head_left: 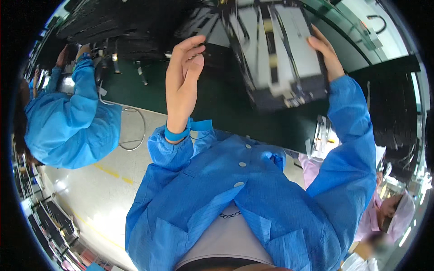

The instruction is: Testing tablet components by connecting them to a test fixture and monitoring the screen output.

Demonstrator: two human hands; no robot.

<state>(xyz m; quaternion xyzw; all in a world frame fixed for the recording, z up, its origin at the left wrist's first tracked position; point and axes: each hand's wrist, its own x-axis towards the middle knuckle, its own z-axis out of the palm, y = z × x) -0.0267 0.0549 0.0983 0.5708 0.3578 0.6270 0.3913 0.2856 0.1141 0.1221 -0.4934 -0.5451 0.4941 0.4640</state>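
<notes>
Chiefly, in the head view, the right hand (pixel 326 52) is clamped on the right edge of a black-framed white panel (pixel 278 54) above the dark green tabletop (pixel 212 97); the left hand (pixel 181 83) (with blue wristband (pixel 176 134)) is empty, thumb and fingers apart.

The room is bright. The pale floor (pixel 90 194) shines, with white glare on the left. A light strip (pixel 405 236) glows near the right rim. The green table (pixel 217 101) looks dark. The panel (pixel 294 43) up top is smeary, but the blue coat (pixel 271 189) is clearer. Edges bend, and all 4 corners are black.
</notes>
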